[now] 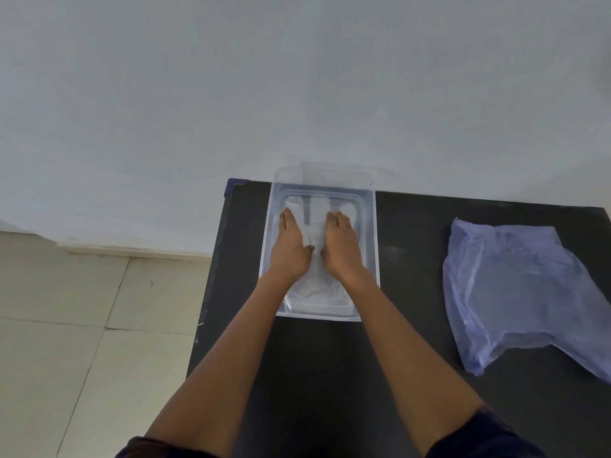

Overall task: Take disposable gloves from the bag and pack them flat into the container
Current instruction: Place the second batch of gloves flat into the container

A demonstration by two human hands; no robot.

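A clear plastic container (373,226) stands at the far edge of the black table (413,325). Thin translucent white gloves (318,209) lie spread flat on its bottom, fingers pointing away from me. My left hand (291,247) and my right hand (340,247) are both inside the container, palms down, pressing on the gloves side by side with fingers extended. Neither hand grips anything. A crumpled blue-violet plastic bag (519,292) lies on the table to the right, apart from the container.
A pale wall rises directly behind the table. To the left, the table edge (211,276) drops to a beige tiled floor (66,325). Dark tabletop lies between the container and the bag.
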